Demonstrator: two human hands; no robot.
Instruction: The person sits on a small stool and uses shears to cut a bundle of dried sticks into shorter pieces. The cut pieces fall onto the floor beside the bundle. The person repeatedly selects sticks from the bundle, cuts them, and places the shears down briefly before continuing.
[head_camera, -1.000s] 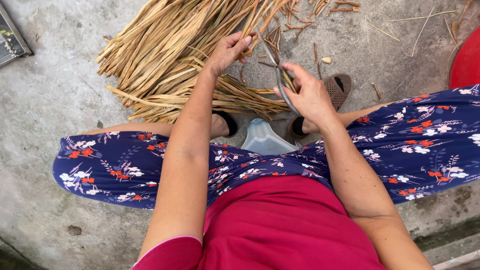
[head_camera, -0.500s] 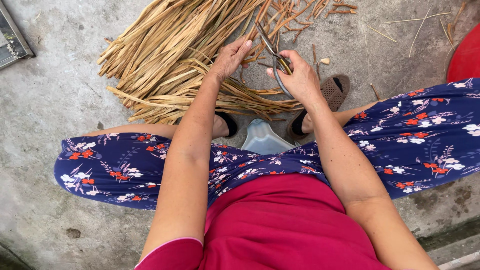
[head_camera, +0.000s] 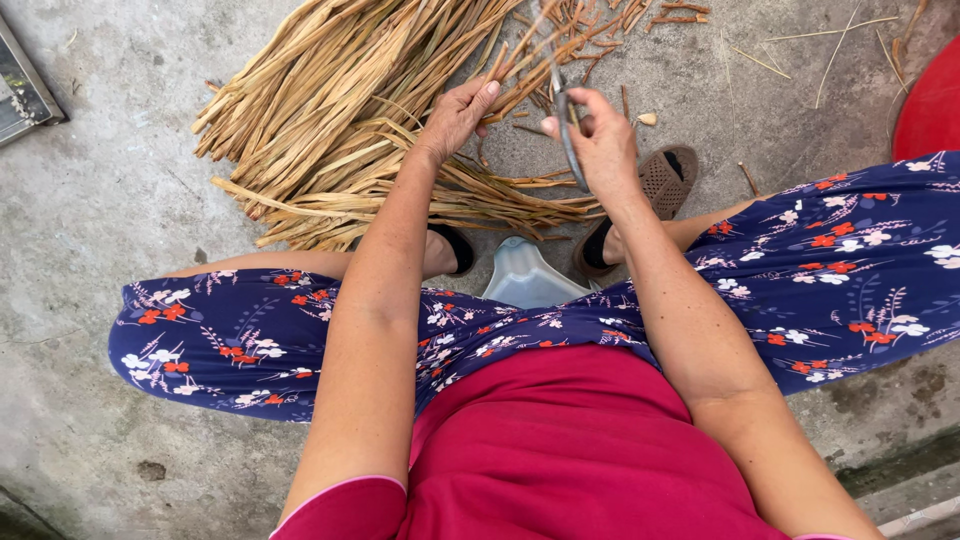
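Note:
My left hand (head_camera: 458, 118) grips a few dry straw-coloured reed strips (head_camera: 530, 50) that rise toward the top of the view. My right hand (head_camera: 603, 145) is closed around a dark curved metal blade (head_camera: 566, 130), held just right of those strips. A large pile of dry reed strips (head_camera: 340, 130) lies on the concrete floor in front of my knees, under and left of my left hand. I sit low with legs apart in blue flowered trousers and a red top.
A pale plastic stool edge (head_camera: 527, 278) shows between my legs. My sandalled feet (head_camera: 665, 180) rest on the concrete. A red round object (head_camera: 930, 105) sits at the right edge, a dark flat metal thing (head_camera: 25, 85) at the left edge. Loose reed scraps (head_camera: 800, 40) lie scattered at the back.
Both hands have risen slightly and come closer together at the strips; the left hand has tightened on them and the blade has shifted up beside it.

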